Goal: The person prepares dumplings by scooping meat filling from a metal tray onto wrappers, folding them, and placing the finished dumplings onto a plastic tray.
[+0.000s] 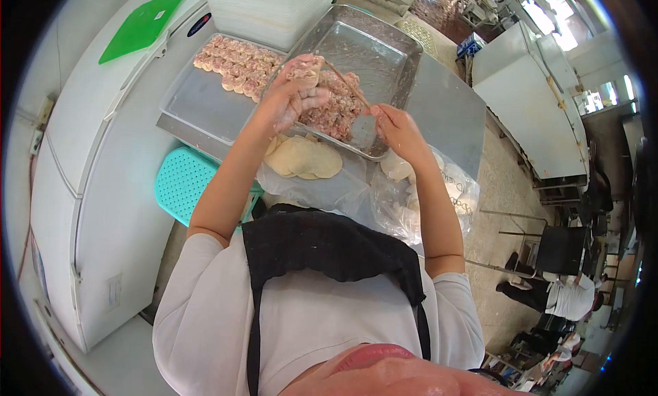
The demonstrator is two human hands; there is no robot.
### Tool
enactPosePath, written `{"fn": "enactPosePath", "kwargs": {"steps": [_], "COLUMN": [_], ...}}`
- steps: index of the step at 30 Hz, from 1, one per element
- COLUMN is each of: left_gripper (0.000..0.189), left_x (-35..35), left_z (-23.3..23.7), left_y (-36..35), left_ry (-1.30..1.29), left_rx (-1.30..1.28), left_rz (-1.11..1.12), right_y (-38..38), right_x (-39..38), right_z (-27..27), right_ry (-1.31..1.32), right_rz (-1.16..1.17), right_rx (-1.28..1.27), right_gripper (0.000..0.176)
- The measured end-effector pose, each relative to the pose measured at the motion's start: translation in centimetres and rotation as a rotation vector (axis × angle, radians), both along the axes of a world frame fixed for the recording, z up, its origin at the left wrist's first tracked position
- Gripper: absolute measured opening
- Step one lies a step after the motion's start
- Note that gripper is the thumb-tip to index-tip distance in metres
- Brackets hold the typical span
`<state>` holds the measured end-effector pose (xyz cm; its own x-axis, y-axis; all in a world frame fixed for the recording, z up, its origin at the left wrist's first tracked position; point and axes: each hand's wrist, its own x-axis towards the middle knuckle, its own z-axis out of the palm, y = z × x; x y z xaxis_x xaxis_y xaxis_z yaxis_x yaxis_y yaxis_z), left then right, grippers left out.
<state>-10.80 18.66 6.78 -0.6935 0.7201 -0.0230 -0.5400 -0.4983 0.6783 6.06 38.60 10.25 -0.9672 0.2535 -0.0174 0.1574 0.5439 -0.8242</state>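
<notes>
Metal tray (401, 46) is being kept near; filling (336, 115) is being scooped with a stick (346, 84) pinched in the right hand (394, 125) for 1 wrapper (305, 74) cupped in the left hand (288, 98).

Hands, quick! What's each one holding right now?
Left hand: closed, holding a dumpling.
Right hand: closed, holding a stick.

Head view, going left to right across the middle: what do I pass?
White chest freezer → teal perforated plastic stool → stack of pale round dough wrappers → clear plastic bag of white dough lumps → seated person in white.
</notes>
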Motion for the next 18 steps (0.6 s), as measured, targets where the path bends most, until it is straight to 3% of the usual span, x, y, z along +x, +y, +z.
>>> {"fn": "enactPosePath", "kwargs": {"steps": [1,2,4,5,7,10,11,13,16,18], "left_gripper": [0.048,0.048,0.056,0.056,0.049,0.038,0.038,0.039,0.047,0.044], "left_x": [0.5,0.8,1.4,1.2,0.8,1.4,1.5,1.6,-0.8,-2.0], "left_z": [0.5,1.2,2.5,2.4,2.7,4.3,4.1,2.5,-1.1,-4.0], "left_y": [-0.3,-0.3,-0.5,-0.5,-0.5,-0.6,-0.7,-0.9,0.1,0.5], "left_ry": [0.237,0.237,1.079,1.079,1.133,1.082,1.081,1.406,1.257,1.116], "left_rx": [-0.15,-0.149,-0.56,-0.566,-0.567,-0.683,-0.686,-0.697,-0.895,-0.989], "left_rz": [-0.1,-0.09,0.187,0.197,-0.077,-0.247,-0.243,0.026,-0.05,0.015], "right_y": [0.0,-0.2,-0.3,-0.3,-0.5,-1.0,-0.5,0.8,1.9,0.4], "right_x": [0.4,0.7,1.4,1.7,2.2,2.2,1.9,0.8,-0.1,-0.2], "right_z": [0.3,0.8,1.6,1.9,1.9,0.8,-0.2,-1.8,-2.7,-1.9], "right_ry": [0.0,-0.06,-0.122,-0.104,-0.08,0.057,0.071,0.089,0.093,0.173], "right_rz": [0.007,0.01,0.026,0.08,0.136,0.198,0.231,0.272,0.307,0.031], "right_rx": [0.0,-0.134,-0.265,-0.201,-0.14,0.081,0.111,0.141,0.183,0.693], "right_gripper": [0.033,0.033,0.034,0.033,0.034,0.034,0.035,0.036,0.032,0.028]}}
